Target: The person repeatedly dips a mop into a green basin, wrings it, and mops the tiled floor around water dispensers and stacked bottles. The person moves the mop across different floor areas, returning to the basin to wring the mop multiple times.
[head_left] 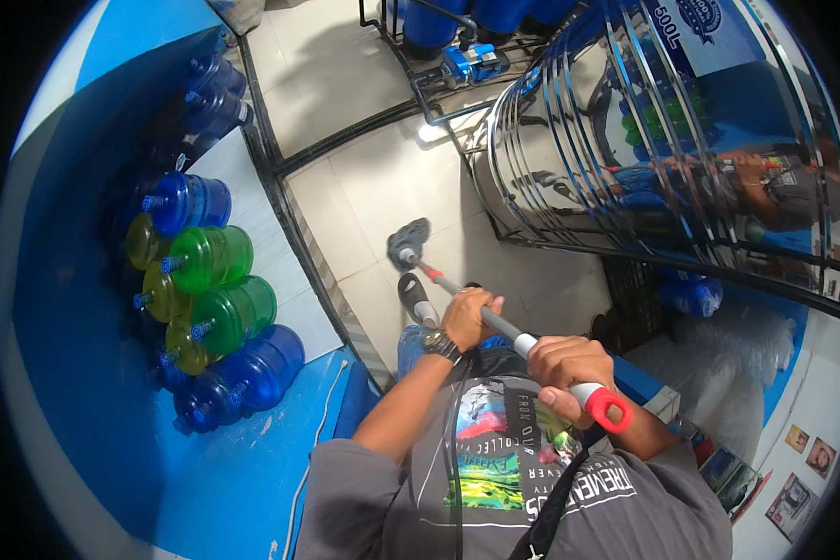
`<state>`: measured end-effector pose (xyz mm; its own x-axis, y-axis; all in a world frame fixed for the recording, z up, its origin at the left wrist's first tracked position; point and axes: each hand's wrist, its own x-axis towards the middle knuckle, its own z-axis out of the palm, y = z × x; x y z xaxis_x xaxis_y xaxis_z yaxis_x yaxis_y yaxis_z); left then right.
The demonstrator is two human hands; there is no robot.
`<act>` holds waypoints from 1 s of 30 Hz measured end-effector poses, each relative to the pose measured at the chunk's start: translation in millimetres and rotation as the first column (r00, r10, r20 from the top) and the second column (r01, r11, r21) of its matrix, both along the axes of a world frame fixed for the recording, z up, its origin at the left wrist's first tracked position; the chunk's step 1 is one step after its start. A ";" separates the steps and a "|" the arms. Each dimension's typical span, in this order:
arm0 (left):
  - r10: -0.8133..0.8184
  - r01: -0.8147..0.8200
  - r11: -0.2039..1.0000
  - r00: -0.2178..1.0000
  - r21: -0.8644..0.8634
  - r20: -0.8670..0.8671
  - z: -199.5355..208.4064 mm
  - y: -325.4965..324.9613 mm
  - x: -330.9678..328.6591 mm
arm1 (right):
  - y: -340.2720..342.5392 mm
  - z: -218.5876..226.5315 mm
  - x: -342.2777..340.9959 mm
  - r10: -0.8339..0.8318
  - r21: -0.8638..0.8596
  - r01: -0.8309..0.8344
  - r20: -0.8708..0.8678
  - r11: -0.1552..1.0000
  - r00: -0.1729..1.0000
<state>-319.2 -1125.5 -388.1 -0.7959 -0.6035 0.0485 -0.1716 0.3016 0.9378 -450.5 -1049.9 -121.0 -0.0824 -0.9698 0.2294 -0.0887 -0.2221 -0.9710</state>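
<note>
A mop (504, 325) with a grey and white pole slants from my chest down to the floor. My left hand (469, 317), with a watch on its wrist, is wrapped round the pole at mid-length. Higher up, close to the red end loop, my right hand (571, 367) grips the same pole. The dark grey mop head (407, 245) lies on the pale tiles just ahead of my shoe (414, 293). Parts of both hands' fingers are hidden behind the pole.
Blue, green and yellowish water jugs (224, 313) lie stacked at the left. A large shiny steel tank (616, 159) stands at the right. Ahead are a black metal frame (415, 75) and a blue pump (473, 63). A dark rail (280, 168) runs along the floor's left side.
</note>
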 end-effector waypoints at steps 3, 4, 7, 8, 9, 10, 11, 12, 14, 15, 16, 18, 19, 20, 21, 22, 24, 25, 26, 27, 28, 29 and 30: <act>0.053 -0.051 0.998 0.997 -0.042 0.048 -10.6 5.9 32.4 | 8.3 -21.2 -2.9 0.075 -0.029 -0.073 0.090 0.997 0.993; 0.078 -0.075 0.995 0.996 -0.060 0.052 -15.1 7.1 37.3 | 11.3 -29.4 -6.8 0.095 -0.039 -0.091 0.121 0.995 0.988; 0.119 -0.115 0.992 0.989 -0.053 0.083 -30.3 16.0 48.0 | 29.1 -54.5 -20.2 0.169 -0.025 -0.168 0.144 0.986 0.975; 0.133 -0.127 0.989 0.988 -0.073 0.082 -35.0 20.9 46.6 | 37.3 -62.0 -26.6 0.193 -0.007 -0.195 0.154 0.981 0.969; 0.135 -0.133 0.991 0.974 -0.026 0.182 -37.7 28.8 44.3 | 46.2 -68.6 -32.3 0.192 0.004 -0.197 0.186 0.980 0.964; 0.169 -0.166 0.986 0.967 -0.032 0.189 -41.4 38.8 40.0 | 56.7 -75.9 -36.7 0.160 -0.004 -0.163 0.199 0.987 0.967; 0.202 -0.200 0.979 0.956 -0.034 0.212 -44.1 48.9 30.6 | 66.4 -81.7 -44.7 0.131 -0.002 -0.134 0.212 0.991 0.968; 0.228 -0.229 0.973 0.941 -0.023 0.250 -46.5 60.1 18.3 | 79.4 -85.8 -53.8 0.101 -0.001 -0.103 0.222 0.995 0.970; 0.262 -0.248 0.964 0.951 -0.099 0.165 -49.0 85.6 -12.7 | 111.7 -87.0 -76.1 0.030 0.003 -0.031 0.235 1.000 0.971; 0.257 -0.243 0.961 0.961 -0.131 0.105 -48.4 98.9 -29.6 | 129.4 -83.6 -91.1 0.012 0.002 -0.013 0.236 1.000 0.972; 0.252 -0.241 0.957 0.967 -0.163 0.046 -46.6 111.4 -46.5 | 145.1 -79.0 -104.9 -0.007 -0.030 0.015 0.255 0.999 0.967; 0.208 -0.205 0.969 0.978 -0.136 0.015 -39.5 141.9 -76.7 | 184.9 -60.1 -121.8 -0.084 0.050 0.074 0.233 0.996 0.969; 0.184 -0.182 0.977 0.983 -0.108 0.012 -33.4 157.0 -90.8 | 201.2 -49.5 -129.2 -0.116 0.056 0.106 0.215 0.993 0.970; 0.164 -0.164 0.982 0.986 -0.091 -0.003 -26.9 168.9 -106.2 | 214.3 -38.8 -135.8 -0.147 0.057 0.139 0.192 0.989 0.970; 0.132 -0.133 0.990 0.991 -0.050 -0.028 -21.2 179.8 -122.3 | 227.0 -28.4 -141.5 -0.178 0.052 0.172 0.132 0.984 0.975; 0.104 -0.106 0.994 0.993 -0.016 -0.060 -15.7 190.5 -137.7 | 238.9 -18.5 -145.2 -0.209 0.046 0.206 0.071 0.978 0.975; 0.004 0.001 0.999 0.995 0.046 -0.104 -8.2 207.5 -163.2 | 256.9 -3.2 -150.3 -0.278 0.043 0.278 -0.012 0.960 0.961; -0.070 0.079 0.994 0.990 0.074 -0.118 -6.0 212.8 -175.1 | 263.4 1.9 -151.0 -0.315 0.048 0.317 -0.036 0.947 0.948; -0.139 0.156 0.982 0.979 0.106 -0.147 -4.5 217.7 -186.0 | 269.1 5.2 -151.3 -0.361 0.044 0.363 -0.048 0.931 0.932; -0.191 0.206 0.970 0.975 0.128 -0.118 -2.8 221.4 -197.2 | 273.1 6.5 -151.7 -0.390 0.050 0.393 -0.061 0.918 0.919; -0.228 0.242 0.962 0.967 0.124 -0.115 -2.3 223.3 -206.5 | 276.4 6.5 -151.4 -0.428 0.046 0.432 -0.064 0.901 0.901; -0.267 0.280 0.953 0.957 0.119 -0.112 -1.7 224.0 -214.8 | 278.6 5.4 -151.2 -0.454 0.040 0.457 -0.063 0.888 0.889; -0.321 0.331 0.936 0.943 0.122 -0.092 -1.3 222.9 -220.6 | 279.6 3.5 -150.5 -0.474 0.028 0.478 -0.092 0.878 0.876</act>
